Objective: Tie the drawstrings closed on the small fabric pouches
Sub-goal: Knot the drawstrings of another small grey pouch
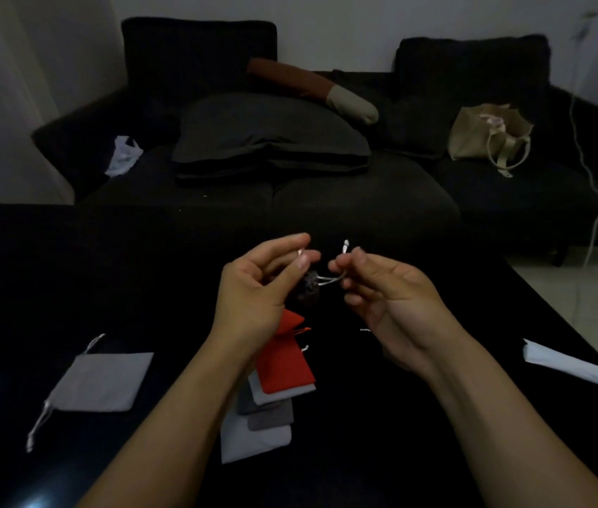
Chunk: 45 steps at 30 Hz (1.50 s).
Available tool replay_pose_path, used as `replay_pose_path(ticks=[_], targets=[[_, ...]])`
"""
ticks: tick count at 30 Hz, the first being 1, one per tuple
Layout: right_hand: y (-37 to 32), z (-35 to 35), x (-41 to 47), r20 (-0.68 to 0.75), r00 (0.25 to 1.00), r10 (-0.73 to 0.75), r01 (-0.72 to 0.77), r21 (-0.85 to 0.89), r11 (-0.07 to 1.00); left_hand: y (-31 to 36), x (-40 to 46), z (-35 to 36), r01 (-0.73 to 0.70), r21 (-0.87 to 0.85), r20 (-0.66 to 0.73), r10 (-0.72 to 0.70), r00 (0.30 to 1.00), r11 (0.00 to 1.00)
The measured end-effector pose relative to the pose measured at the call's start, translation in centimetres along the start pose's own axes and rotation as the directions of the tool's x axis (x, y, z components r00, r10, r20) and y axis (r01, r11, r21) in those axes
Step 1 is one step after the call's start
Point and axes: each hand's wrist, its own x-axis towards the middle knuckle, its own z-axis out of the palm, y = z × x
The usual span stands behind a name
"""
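Left hand [253, 287]: we pinch one white cord end.
Right hand [381, 287]: we pinch the other.
Pouch [310, 287]: dark, between our hands, mouth facing right.

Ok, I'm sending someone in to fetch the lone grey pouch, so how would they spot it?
Start at the black table in front of the dark sofa. On its near left part, apart from the overlapping stack of pouches in the middle, lies the grey pouch. It lies flat and alone, with white drawstrings trailing from two corners.
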Motion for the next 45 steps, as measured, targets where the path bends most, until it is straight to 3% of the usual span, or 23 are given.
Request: replay_pose_path(ticks=[2,5,9,12,15,19,23,27,31,38,42,45], targets=[[0.1,0.0,0.0,0.014,1.0,-0.013,0.013,-0.012,1.0,0.0,0.0,0.0,-0.001,0.034,-0.025,0.002,1.0,0.999],[0.3,0.1,0.0,0.006,1.0,-0.022,0.022,-0.033,0.999,0.3,0.1,0.1,0.12,-0.061,-0.043,-0.123,0.991,0.991],[0.2,0.1,0.1,-0.009,0.999,-0.043,0.043,-0.022,0.999,0.6,-0.1,0.3,0.284,-0.148,0.092,-0.272,0.958,0.947],[0.2,0.2,-0.1,0.02,0.998,-0.063,0.064,-0.032,0.997,0.7,-0.3,0.1,0.293,-0.028,0.221,-0.28,0.934,0.956],[-0.1,0.3,-0.4,0.082,0.988,-0.132,0.137,-0.057,0.989,0.9,-0.5,0.2,0.248,0.053,0.257,-0.254,0.933,0.967],[-1.0,0.0,-0.3,0.142,0.952,-0.27,0.3,-0.279,0.912,1.7,-0.6,0.1,0.212,0.155,0.365,-0.256,0.895,0.965],[-1.3,-0.3,-0.7,0.179,0.968,-0.174,0.23,-0.364,0.902,2.1,-0.9,-0.2,0.281,0.212,0.455,-0.349,0.819,0.936],[-1.1,-0.5,-0.8,0.076,0.987,-0.144,0.163,-0.388,0.907,1.6,-0.8,0.1,0.368,0.194,0.444,-0.416,0.794,0.909],[-0.9,-0.5,-0.7,0.051,0.99,-0.131,0.14,-0.439,0.887,1.2,-1.1,0.4,0.324,0.236,0.413,-0.396,0.82,0.916],[-0.8,-0.9,-0.4,0.001,0.984,-0.177,0.159,-0.439,0.884,0.8,-1.0,1.1,0.406,0.066,0.244,-0.409,0.879,0.912],[-0.4,-0.6,-0.1,-0.035,0.957,-0.287,0.233,-0.495,0.837,0.6,-1.0,1.3,0.465,-0.049,0.169,-0.451,0.876,0.884],[-0.1,-0.4,-0.1,0.002,0.959,-0.282,0.249,-0.477,0.843,0.4,-1.1,1.3,0.488,-0.102,0.149,-0.472,0.869,0.867]])
